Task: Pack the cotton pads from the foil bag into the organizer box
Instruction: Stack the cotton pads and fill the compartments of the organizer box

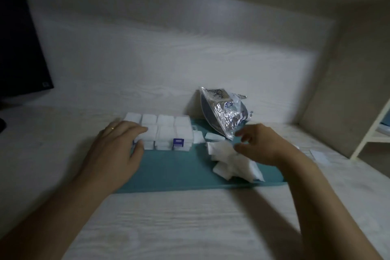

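The clear organizer box [166,133] with a purple latch [178,143] sits on a teal mat [175,169], its lid down and its compartments full of white cotton pads. My left hand [116,150] rests on the box's left end, fingers on the lid and thumb at the front edge. The crumpled foil bag [225,112] leans against the back wall to the right of the box. A loose heap of cotton pads [230,162] lies on the mat. My right hand [263,145] hovers over the heap with fingers loosely curled, holding nothing I can see.
Two single pads [213,137] lie between the box and the bag, and another pad [319,156] lies on the desk at the right. A dark monitor [19,44] stands at the far left. A white shelf frame [371,131] is at the right edge.
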